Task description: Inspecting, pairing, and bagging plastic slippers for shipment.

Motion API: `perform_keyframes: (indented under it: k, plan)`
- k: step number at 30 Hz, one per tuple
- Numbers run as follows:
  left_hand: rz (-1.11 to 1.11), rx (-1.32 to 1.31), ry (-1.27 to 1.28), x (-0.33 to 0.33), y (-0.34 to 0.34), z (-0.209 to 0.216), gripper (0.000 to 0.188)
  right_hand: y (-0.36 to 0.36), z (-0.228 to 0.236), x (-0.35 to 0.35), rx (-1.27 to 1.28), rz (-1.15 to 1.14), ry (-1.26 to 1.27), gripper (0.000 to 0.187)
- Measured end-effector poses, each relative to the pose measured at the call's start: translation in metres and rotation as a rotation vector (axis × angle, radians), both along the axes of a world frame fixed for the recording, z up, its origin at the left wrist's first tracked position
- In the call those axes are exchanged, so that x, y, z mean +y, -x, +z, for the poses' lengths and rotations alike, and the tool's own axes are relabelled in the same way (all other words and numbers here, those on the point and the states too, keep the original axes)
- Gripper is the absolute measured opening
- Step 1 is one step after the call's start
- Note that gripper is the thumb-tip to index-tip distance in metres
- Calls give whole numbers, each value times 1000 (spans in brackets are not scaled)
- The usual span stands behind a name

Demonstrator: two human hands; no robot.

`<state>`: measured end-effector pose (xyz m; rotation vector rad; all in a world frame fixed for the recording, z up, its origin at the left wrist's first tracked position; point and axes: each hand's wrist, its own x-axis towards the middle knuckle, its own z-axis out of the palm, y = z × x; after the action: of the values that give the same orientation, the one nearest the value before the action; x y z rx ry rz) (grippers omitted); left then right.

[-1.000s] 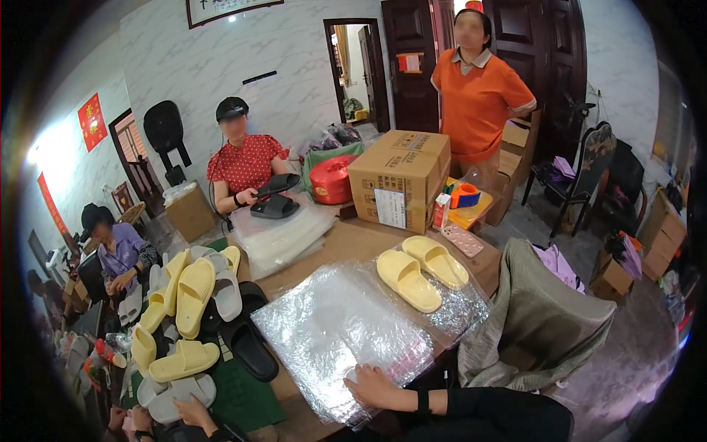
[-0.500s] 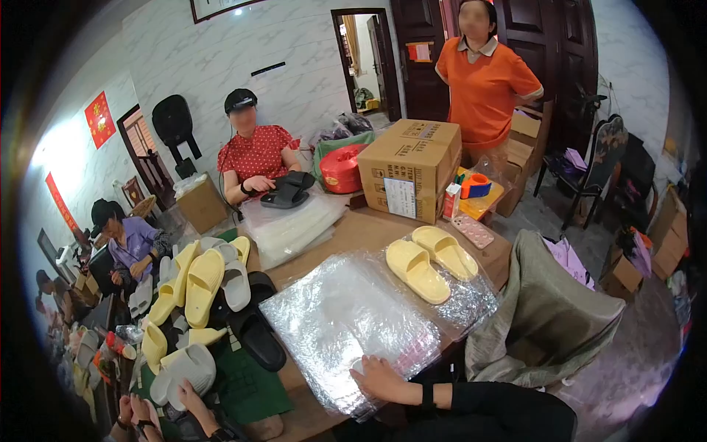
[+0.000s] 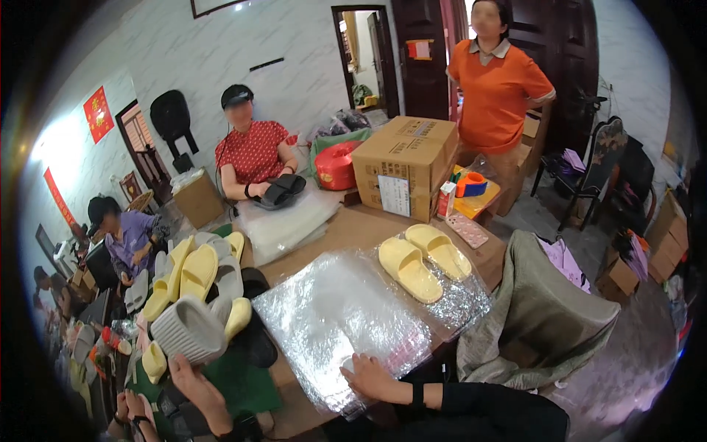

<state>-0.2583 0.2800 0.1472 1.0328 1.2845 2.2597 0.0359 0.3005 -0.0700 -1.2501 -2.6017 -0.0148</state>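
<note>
My left hand grips a grey slipper by its lower end and holds it up, tilted, over the pile on the left. Spread fingers of my right hand rest on the near edge of a stack of clear plastic bags. A pair of yellow slippers lies on the plastic at the stack's right end. Beyond my left hand are piled yellow slippers and grey ones, with black slippers partly hidden beside them.
Across the table, a person in red handles black slippers above clear bags. A cardboard box and red twine roll stand at the back. A cloth-covered chair is right. Another person's hands show at lower left.
My left hand has raised the grey slipper up and slightly right from the pile. My right hand stays on the plastic bags. The person in red has lowered the black slippers.
</note>
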Motion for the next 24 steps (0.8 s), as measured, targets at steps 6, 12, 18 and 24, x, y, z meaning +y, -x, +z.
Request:
perform_keyframes:
  k: [6, 12, 18, 24]
  plan:
    - [-175, 503, 481, 24, -118, -29, 18, 1, 2, 6, 52, -55, 62, 43]
    - [-290, 689, 709, 23, -149, -111, 30, -3, 27, 9, 532, -40, 166, 36]
    - [-205, 814, 889, 9, -141, -87, 34, -11, 2, 11, 553, 71, 301, 46]
    - [-558, 174, 1050, 20, -146, -84, 31, -7, -4, 13, 708, 116, 210, 38]
